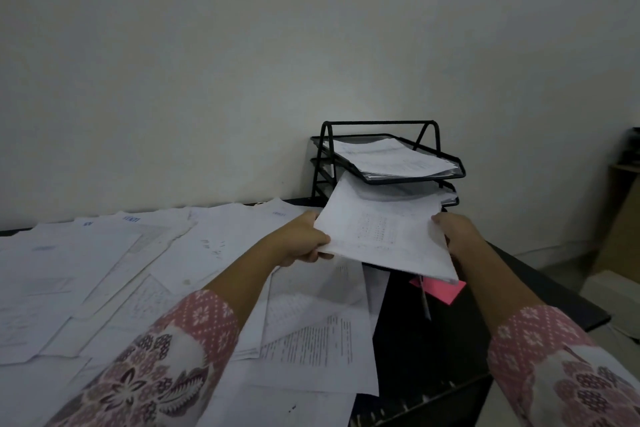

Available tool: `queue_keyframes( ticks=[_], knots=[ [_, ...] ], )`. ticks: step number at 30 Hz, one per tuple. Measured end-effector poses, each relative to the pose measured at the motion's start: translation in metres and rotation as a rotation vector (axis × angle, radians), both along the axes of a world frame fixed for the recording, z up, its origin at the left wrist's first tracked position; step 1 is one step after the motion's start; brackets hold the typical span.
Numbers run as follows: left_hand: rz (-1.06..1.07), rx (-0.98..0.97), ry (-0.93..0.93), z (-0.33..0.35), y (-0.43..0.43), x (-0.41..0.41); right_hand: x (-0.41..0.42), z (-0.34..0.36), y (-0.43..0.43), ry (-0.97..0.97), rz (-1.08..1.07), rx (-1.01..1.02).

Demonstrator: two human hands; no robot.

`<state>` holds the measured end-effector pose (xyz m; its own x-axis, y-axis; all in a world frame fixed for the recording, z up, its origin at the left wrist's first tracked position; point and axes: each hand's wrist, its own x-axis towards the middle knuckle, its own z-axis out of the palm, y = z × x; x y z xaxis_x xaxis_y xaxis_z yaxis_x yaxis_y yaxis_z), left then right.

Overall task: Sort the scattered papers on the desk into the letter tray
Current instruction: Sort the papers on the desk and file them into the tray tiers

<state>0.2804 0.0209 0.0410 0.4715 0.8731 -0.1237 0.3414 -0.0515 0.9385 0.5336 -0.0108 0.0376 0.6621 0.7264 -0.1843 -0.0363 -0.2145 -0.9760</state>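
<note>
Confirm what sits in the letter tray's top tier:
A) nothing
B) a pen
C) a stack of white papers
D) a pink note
C: white papers lie stacked in the letter tray's top tier, while the left hand and right hand grip another sheaf just in front of it.

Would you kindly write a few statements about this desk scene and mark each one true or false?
1. The left hand and the right hand both grip the stack of papers. True.
2. The top shelf of the letter tray is empty. False: a pile of sheets lies in it.
3. A pink note lies on the desk, below the held stack. True.
4. The loose papers cover the desk to the right of the tray. False: they spread to its left.
</note>
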Motion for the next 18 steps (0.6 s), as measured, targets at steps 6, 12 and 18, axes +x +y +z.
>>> queue_keyframes(
  ticks=[6,12,18],
  knots=[
    [0.129,-0.043,-0.068,0.005,0.016,0.039,0.01,0.003,-0.014,-0.032,0.112,-0.07],
    [0.215,-0.129,-0.174,0.006,0.02,0.068,0.014,0.001,-0.024,0.355,0.075,0.162],
    [0.241,-0.176,-0.298,0.003,0.013,0.086,-0.003,-0.005,-0.016,0.547,-0.053,0.44]
  ],
)
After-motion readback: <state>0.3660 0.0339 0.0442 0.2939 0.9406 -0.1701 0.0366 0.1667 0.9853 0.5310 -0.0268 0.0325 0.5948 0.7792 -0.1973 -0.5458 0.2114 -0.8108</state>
